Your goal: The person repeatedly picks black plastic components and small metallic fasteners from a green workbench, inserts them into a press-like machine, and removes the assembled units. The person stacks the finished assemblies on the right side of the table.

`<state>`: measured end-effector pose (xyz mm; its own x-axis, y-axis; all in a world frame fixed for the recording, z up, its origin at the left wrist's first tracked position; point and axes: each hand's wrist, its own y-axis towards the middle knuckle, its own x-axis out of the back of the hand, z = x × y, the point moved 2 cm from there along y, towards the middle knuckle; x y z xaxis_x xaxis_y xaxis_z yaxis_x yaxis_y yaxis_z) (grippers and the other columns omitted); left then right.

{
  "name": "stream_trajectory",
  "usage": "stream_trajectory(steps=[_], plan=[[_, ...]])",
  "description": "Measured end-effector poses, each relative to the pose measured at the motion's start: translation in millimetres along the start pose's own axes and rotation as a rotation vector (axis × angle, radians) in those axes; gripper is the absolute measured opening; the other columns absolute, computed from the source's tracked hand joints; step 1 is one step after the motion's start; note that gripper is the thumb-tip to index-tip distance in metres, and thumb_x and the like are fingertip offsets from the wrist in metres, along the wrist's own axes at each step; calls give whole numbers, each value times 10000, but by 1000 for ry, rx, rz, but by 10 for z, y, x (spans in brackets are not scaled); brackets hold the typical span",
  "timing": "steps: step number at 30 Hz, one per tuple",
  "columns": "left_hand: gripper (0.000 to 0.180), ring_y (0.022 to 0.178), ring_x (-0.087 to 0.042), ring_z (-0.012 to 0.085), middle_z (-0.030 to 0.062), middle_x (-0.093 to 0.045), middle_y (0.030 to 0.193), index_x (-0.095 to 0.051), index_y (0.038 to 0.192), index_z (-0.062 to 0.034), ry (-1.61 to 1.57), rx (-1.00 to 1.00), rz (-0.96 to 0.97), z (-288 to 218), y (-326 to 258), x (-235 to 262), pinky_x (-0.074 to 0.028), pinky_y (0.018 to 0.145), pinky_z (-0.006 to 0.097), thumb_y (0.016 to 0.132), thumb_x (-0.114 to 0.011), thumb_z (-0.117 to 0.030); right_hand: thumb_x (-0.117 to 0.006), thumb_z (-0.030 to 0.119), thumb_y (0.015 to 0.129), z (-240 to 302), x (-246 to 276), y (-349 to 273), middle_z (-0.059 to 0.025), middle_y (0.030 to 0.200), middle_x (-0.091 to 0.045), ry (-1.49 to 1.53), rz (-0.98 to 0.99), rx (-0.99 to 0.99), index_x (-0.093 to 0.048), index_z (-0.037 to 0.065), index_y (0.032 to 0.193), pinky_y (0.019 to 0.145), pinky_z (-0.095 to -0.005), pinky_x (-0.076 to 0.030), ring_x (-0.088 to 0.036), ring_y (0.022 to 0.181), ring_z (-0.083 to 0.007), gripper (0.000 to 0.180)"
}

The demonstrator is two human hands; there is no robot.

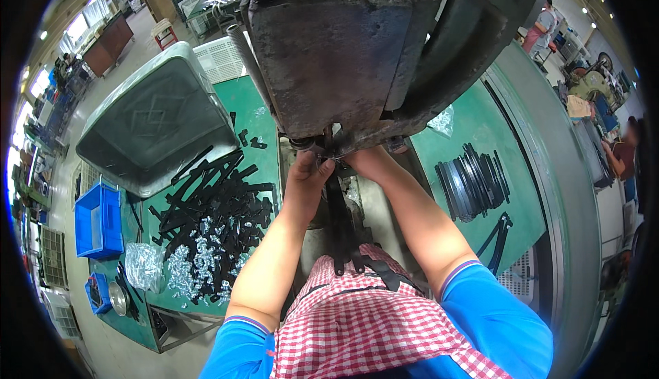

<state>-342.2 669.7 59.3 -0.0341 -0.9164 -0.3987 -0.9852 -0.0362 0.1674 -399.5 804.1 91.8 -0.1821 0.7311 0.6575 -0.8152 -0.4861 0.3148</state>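
Observation:
Long black metal strips (336, 217) run from beneath the head of a dark, worn press (329, 63) back toward my apron, with rounded ends near my lap. My left hand (307, 174) is closed at the strips' far end, thumb pressed against them just under the press. On the other side my right hand (364, 162) reaches in under the press head, close to the same end. Its fingers are mostly hidden by the machine, so its grip does not show.
Left on the green table, a heap of black strips (206, 193) and small shiny metal parts (199, 262) lie beside a tipped grey bin (154, 125) and a blue crate (98, 221). Right, black strips (471, 181) lie in a row. People work farther off.

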Motion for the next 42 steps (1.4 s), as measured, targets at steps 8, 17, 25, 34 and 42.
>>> stream_trajectory(steps=[8,17,25,34,42], plan=[[213,931,-510,112,6,-546,1028,-568,1018,-11,379,10,-218,8,-352,120,-420,804,261,840,-633,-108,-530,173,866,33,58,89,-147,915,-599,-151,3,81,-545,18,956,734,-382,-436,-555,839,-279,180],[241,518,-456,69,34,-567,709,-563,969,48,-141,603,29,-65,-778,-80,-342,450,188,863,-618,-161,-506,234,881,84,0,86,-109,1005,-611,-184,28,-10,-562,45,1029,804,-355,-440,-560,910,-254,247],[236,475,-402,58,0,-489,626,-558,948,41,-129,668,33,-109,-793,-103,-312,422,188,862,-624,-168,-500,240,899,-248,-166,-50,-89,1033,-613,-191,-22,84,-575,45,1062,796,-317,-448,-566,943,-192,266],[265,732,-540,120,50,-580,821,-544,1007,11,93,604,264,11,-800,-484,-444,666,247,905,-548,-234,-552,221,904,163,-18,-1247,-25,826,-603,1241,133,-659,-578,-2,1060,636,-224,-450,-544,703,-82,274],[461,922,-584,171,118,-618,1035,-477,1244,16,731,589,835,373,-929,-709,-460,818,294,886,-568,-260,-543,223,883,-1213,658,-3040,-7,723,-557,1034,-807,-1034,-582,63,879,564,-276,-472,-530,628,-122,165]])
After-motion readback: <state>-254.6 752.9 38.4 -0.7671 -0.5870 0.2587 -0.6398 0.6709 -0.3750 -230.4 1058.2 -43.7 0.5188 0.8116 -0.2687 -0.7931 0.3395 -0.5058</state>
